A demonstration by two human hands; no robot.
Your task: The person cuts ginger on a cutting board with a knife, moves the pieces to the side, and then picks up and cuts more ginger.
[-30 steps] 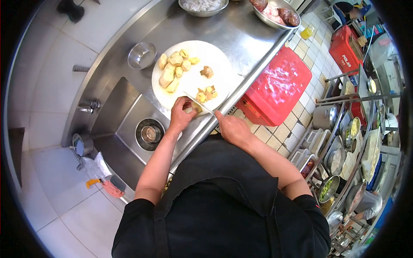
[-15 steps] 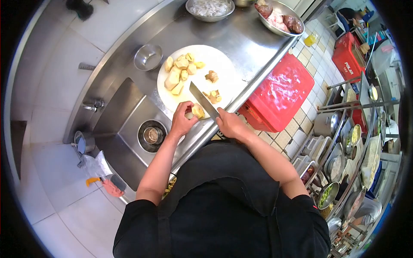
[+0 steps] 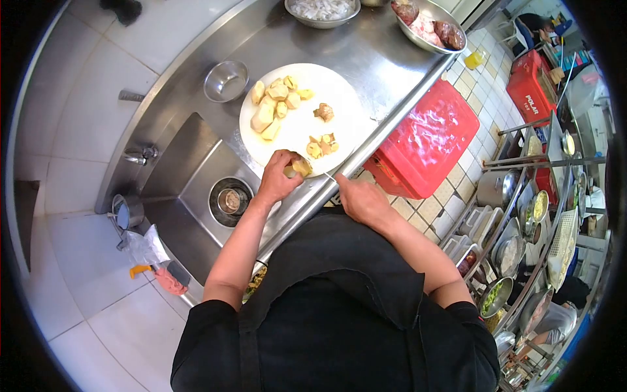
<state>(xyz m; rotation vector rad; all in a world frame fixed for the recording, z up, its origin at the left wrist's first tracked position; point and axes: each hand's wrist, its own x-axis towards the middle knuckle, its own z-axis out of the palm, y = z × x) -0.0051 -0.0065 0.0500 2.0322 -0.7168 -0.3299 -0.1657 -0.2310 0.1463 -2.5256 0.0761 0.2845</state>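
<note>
My left hand (image 3: 279, 175) is closed around a yellow piece of ginger (image 3: 300, 166) at the near edge of a round white cutting board (image 3: 339, 111). My right hand (image 3: 363, 200) grips a knife (image 3: 330, 177), whose blade appears almost edge-on, as a thin line beside the ginger. Several peeled ginger pieces (image 3: 264, 114) are heaped on the board's left side. Toward the right lie an unpeeled brown knob of ginger (image 3: 324, 112) and a small pile of peelings (image 3: 322, 146).
A sink (image 3: 196, 183) with a drain lies left of the board. Beyond it stands a small metal bowl (image 3: 226, 81). Bowls of pale strips (image 3: 323, 10) and meat (image 3: 428, 26) sit at the back. A red cooler (image 3: 424, 140) is right of the counter.
The knife blade has turned from lying broadside over the board to nearly edge-on near the board's rim. My right hand has shifted slightly right and nearer my body. My left hand keeps the ginger.
</note>
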